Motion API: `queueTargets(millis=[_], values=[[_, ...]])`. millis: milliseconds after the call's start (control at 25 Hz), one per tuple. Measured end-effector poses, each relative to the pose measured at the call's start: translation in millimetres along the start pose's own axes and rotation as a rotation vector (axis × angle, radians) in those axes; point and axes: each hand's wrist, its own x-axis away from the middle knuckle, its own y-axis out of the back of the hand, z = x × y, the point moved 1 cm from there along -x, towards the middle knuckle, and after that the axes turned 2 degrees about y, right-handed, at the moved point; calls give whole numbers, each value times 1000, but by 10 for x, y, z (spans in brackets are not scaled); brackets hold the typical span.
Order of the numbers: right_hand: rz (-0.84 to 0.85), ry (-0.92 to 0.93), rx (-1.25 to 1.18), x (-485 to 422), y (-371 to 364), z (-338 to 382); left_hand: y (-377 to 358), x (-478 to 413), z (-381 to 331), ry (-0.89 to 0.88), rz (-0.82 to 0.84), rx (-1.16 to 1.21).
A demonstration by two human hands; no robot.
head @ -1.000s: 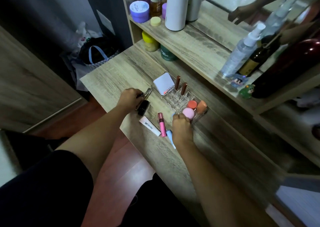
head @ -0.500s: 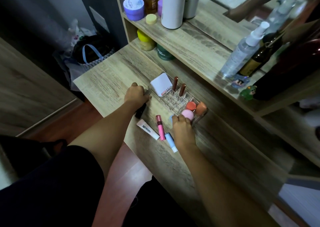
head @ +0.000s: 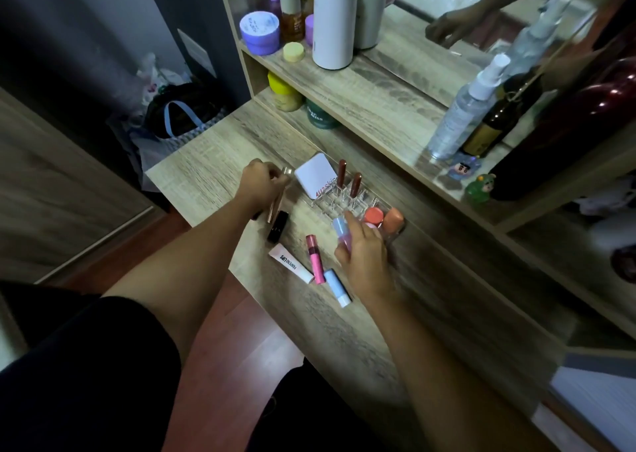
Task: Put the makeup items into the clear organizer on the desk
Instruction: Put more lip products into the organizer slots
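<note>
Change since earlier frames: right hand point(head: 364, 255) is now lifting a blue-capped pink tube point(head: 342, 233) off the desk, where before it was resting empty beside the sponges; left hand point(head: 263, 184) is now raising a rose-gold tube point(head: 277, 207) that it was only reaching for earlier.
Desk point(head: 213, 183): is carrying the organizer near its back edge, with the loose items lying just in front of it.
Clear organizer point(head: 344, 200): is already holding a white compact point(head: 315, 178) at its left end, two brown lip tubes point(head: 347, 178) standing upright in the grid, and orange sponges point(head: 383, 217) at its right end; a pink one is partly hidden by the right hand.
Left hand: is closing around the rose-gold tube, just left of the compact.
Right hand: is pinching the blue-capped pink tube, tilted, at the organizer's front edge.
Remaining on desk: white lip-cream tube point(head: 290, 264), pink lip gloss point(head: 315, 258), pale blue stick point(head: 337, 288) and black lipstick point(head: 277, 231) are lying flat, near one another.
Progress: roughly half appears done; two items are being carried in hand and four are waiting, judging from this layout.
</note>
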Motion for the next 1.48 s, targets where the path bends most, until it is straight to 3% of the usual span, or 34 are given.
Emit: queueTargets(millis=[120,200,360,720,1000,1160,1480], values=[[-197,-30,-189,-71,220,48,89,41,-81,-30,-22,210],[-319,-40,-251,-152,366,59,97,82,-156,-30,50,461],[-423,-53,-306,-325,561,-8,-37,124,-300,5,180,763],[-293,-124,-97,-466,606,-136,-132,122,-401,-24,27,705],[-185,-127,0,-656,658,-63,-189,143,-477,-274,177,363],[-127,-96,-7,-710,676,-78,-240,121,-481,-275,237,327],[33,-103,87,-690,602,-129,-197,58,-464,-283,200,256]])
